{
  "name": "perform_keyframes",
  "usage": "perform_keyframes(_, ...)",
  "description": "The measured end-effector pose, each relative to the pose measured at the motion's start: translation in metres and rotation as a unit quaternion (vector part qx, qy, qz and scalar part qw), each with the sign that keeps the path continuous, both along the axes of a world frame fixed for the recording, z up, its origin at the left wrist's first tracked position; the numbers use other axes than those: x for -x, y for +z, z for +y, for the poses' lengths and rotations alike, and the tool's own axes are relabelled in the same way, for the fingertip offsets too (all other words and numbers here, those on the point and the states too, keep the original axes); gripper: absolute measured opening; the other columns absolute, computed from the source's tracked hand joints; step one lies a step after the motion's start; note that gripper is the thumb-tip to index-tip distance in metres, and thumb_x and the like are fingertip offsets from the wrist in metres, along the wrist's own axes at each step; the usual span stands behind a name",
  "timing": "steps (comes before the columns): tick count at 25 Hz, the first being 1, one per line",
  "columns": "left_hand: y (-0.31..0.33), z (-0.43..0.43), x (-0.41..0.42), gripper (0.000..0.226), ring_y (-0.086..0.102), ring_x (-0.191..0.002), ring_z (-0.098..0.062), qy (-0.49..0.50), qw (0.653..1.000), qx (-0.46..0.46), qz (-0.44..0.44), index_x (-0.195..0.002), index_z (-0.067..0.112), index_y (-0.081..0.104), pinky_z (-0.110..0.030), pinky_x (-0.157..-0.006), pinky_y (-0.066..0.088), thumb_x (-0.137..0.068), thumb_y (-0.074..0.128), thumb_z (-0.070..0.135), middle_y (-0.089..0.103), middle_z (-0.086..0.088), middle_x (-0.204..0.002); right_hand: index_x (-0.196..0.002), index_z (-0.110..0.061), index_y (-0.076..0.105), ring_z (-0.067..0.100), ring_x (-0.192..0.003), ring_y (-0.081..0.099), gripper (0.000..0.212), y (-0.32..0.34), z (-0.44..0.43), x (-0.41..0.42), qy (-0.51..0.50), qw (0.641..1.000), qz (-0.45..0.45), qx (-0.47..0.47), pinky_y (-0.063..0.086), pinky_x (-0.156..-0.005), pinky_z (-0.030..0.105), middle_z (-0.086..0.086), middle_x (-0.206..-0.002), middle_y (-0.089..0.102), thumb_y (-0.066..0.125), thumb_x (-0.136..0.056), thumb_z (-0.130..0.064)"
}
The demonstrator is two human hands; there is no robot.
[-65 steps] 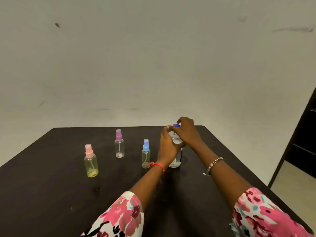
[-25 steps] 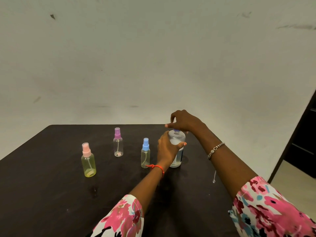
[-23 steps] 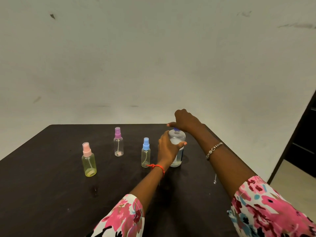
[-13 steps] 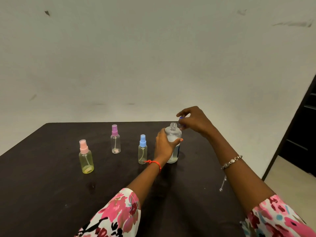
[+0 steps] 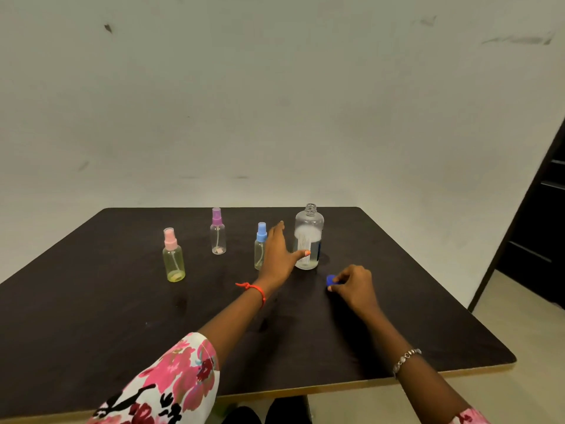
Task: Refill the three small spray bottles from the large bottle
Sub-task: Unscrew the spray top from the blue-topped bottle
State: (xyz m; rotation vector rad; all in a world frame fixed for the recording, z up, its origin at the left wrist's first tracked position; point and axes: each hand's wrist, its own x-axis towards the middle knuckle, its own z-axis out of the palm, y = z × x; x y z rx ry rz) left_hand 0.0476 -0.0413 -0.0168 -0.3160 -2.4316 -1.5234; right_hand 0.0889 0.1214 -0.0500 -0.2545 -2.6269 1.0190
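The large clear bottle (image 5: 308, 237) stands uncapped at the back right of the dark table (image 5: 91, 316), about two-thirds full. My right hand (image 5: 353, 286) pinches its blue cap (image 5: 330, 280) low at the tabletop, in front of the bottle. My left hand (image 5: 278, 252) is open with fingers spread, between the large bottle and the blue-topped spray bottle (image 5: 260, 244), partly hiding the latter. A purple-topped spray bottle (image 5: 217, 232) and a pink-topped, yellowish one (image 5: 173, 257) stand further left, both capped.
The table's front edge (image 5: 367, 385) and right corner (image 5: 507, 359) are close. A dark door or cabinet (image 5: 538, 234) stands at the right. A plain wall is behind the table.
My right hand unscrewed the blue cap, lifted it off and carried it down to the table. My left hand let go of the large bottle and opened beside it.
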Motion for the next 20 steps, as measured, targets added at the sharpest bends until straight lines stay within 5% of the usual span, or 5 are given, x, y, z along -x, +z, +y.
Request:
perform_keyframes(3,-0.011,-0.019,-0.013,0.059,0.052,-0.112,-0.020,0.033,0.997,-0.063,0.028,-0.125,0.005,0.047,-0.020,-0.091,0.045,-0.073,0.075,0.011,0.054,-0.009,-0.119,-0.090,-0.001,0.064,0.019,-0.091,0.054,0.028,-0.002,-0.003,-0.002,0.000,1.000,-0.013,0.017,0.044,-0.077,0.026,0.017,-0.108,0.060,0.078,-0.067,-0.007)
perform_keyframes(6,-0.020,-0.040,-0.016,0.033,0.053,-0.085,-0.017,0.087,0.991,-0.102,0.016,-0.100,0.007,0.054,-0.015,-0.068,0.043,-0.073,0.073,0.006,0.055,-0.007,-0.092,-0.095,-0.001,0.061,0.027,-0.099,0.054,0.032,0.013,-0.018,0.001,0.009,0.998,0.063,-0.003,0.044,-0.082,0.033,0.018,-0.106,0.057,0.077,-0.069,-0.011)
perform_keyframes(9,-0.026,-0.056,-0.004,0.046,0.055,-0.099,-0.021,0.122,0.988,-0.090,-0.034,-0.112,0.003,0.051,-0.023,-0.081,0.047,-0.072,0.075,0.008,0.056,-0.013,-0.107,-0.089,0.000,0.061,0.021,-0.080,0.056,0.023,0.044,-0.055,0.015,0.066,0.988,0.136,0.022,0.042,-0.070,0.028,0.015,-0.088,0.060,0.073,-0.075,-0.014)
perform_keyframes(14,-0.028,-0.062,0.018,0.084,0.040,-0.132,-0.029,0.082,0.987,-0.066,-0.119,-0.139,0.003,0.031,-0.038,-0.108,0.037,-0.071,0.078,0.016,0.041,-0.015,-0.143,-0.100,-0.002,0.054,0.029,-0.084,0.058,0.035,0.065,-0.117,0.066,0.135,0.988,0.053,0.053,0.049,-0.071,0.038,0.016,-0.096,0.058,0.069,-0.079,-0.025)
perform_keyframes(20,-0.035,-0.052,0.033,0.032,0.058,-0.102,-0.023,0.044,0.979,-0.176,-0.090,-0.118,-0.001,0.054,-0.026,-0.079,0.052,-0.086,0.057,0.004,0.061,-0.012,-0.112,-0.084,-0.006,0.050,0.020,-0.075,0.045,0.023,0.055,-0.132,0.093,0.148,0.989,0.010,0.004,0.030,-0.050,0.019,0.008,-0.079,0.043,0.069,-0.078,-0.016)
